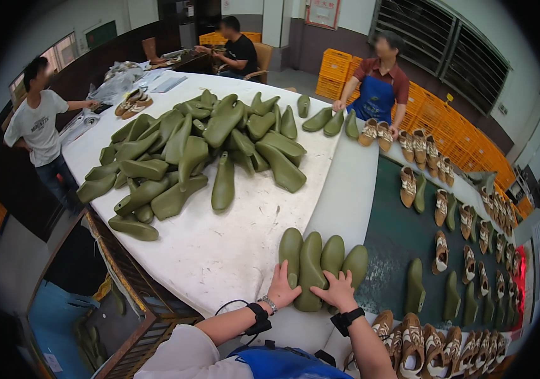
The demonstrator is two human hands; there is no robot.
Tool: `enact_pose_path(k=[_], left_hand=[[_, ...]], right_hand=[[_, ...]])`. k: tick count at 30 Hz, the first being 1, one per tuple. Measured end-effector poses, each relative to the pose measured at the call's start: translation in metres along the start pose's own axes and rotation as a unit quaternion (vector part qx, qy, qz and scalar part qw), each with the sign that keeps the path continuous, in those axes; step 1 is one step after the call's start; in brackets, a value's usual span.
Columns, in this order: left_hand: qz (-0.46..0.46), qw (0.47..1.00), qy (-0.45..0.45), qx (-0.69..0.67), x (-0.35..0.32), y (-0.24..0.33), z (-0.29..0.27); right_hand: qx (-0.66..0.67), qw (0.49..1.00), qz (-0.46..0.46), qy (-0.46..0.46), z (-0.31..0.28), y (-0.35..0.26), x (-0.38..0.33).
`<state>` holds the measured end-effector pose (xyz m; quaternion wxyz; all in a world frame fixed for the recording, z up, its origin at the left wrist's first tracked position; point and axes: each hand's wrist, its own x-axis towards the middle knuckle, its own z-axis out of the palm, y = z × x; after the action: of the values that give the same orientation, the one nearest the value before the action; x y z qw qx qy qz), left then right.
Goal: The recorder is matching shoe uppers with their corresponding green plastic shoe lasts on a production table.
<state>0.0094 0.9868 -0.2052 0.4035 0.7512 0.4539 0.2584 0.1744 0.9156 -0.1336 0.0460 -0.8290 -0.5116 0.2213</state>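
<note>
In front of me, several olive-green shoe lasts (312, 256) stand side by side on a pale strip along the white table. My left hand (280, 289) rests on the near part of the leftmost lasts, its fingers and thumb spread apart. Against the lasts on the right lies my right hand (337, 293), also with fingers spread and the thumb reaching toward the middle last. Neither hand is wrapped round a last. A big heap of the same lasts (197, 151) covers the white table (251, 221) beyond my left hand.
On my right, a dark green conveyor belt (387, 227) carries lasts and brown-and-white sneakers (409, 186); more sneakers (412, 344) line its near edge. A wooden-framed bin (146, 316) stands at lower left. Across the table is a person in a blue apron (376, 95). Orange crates (421, 114) stand behind.
</note>
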Motion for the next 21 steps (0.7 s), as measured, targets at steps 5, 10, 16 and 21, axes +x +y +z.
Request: enact_pose_path(k=[5,10,16,21], left_hand=[[0.006,1.000,-0.011,-0.018,0.001,0.000,-0.002],[0.034,0.999,-0.020,0.001,0.002,-0.011,0.012],[0.003,1.000,-0.021,-0.010,-0.003,-0.004,0.007],[0.014,1.000,-0.014,-0.023,0.002,-0.020,0.006]], right_hand=[[-0.006,1.000,-0.001,0.001,0.000,-0.002,0.002],[0.000,1.000,0.001,0.004,0.006,0.005,-0.004],[0.012,1.000,0.010,-0.019,0.009,0.006,-0.002],[0.003,1.000,0.003,-0.009,0.012,-0.002,0.003]])
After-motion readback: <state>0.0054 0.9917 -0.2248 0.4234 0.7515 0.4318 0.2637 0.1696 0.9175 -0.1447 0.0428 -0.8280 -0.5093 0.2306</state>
